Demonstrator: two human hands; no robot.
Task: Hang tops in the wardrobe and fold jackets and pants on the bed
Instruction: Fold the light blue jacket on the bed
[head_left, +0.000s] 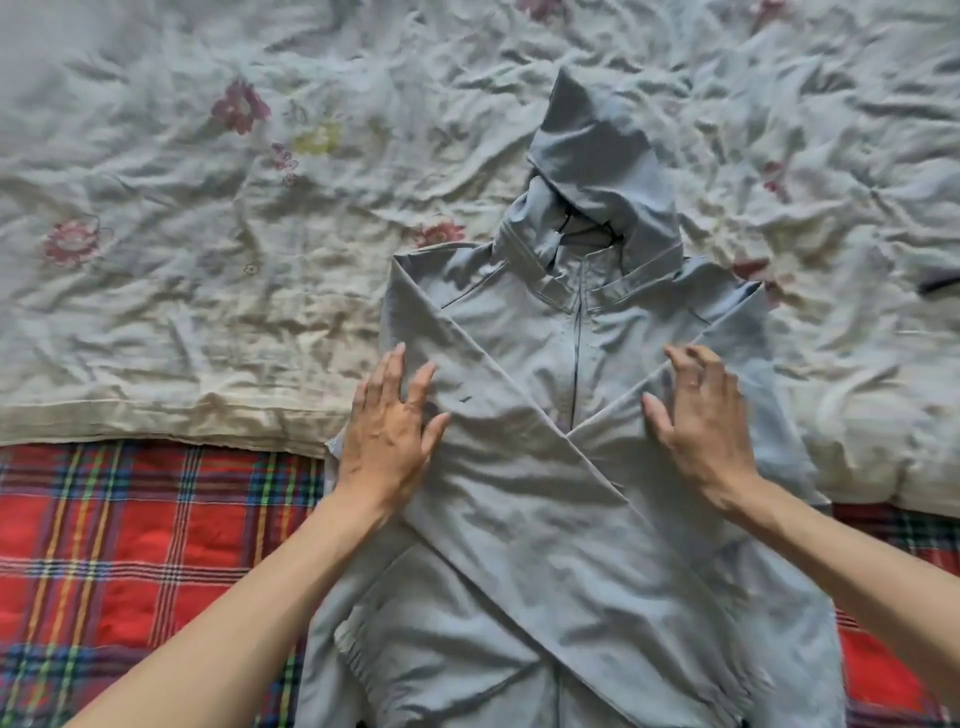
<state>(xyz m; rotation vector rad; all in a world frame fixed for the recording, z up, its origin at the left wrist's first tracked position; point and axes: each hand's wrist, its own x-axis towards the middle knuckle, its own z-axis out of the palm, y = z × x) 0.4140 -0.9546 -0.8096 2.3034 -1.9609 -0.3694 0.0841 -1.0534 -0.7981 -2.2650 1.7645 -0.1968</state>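
A light blue-grey hooded jacket (566, 545) lies face up on the bed, zipped, with its hood (592, 171) pointing away from me. Both sleeves are folded across the chest and cross in an X. My left hand (392, 431) lies flat with straight fingers on the left sleeve near the shoulder. My right hand (696, 415) presses on the right sleeve, fingers slightly bent and spread, holding nothing.
A crumpled pale floral quilt (197, 234) covers the far part of the bed. A red plaid blanket (130, 545) lies under the jacket's lower half, near me. A dark item (937, 285) peeks out at the right edge.
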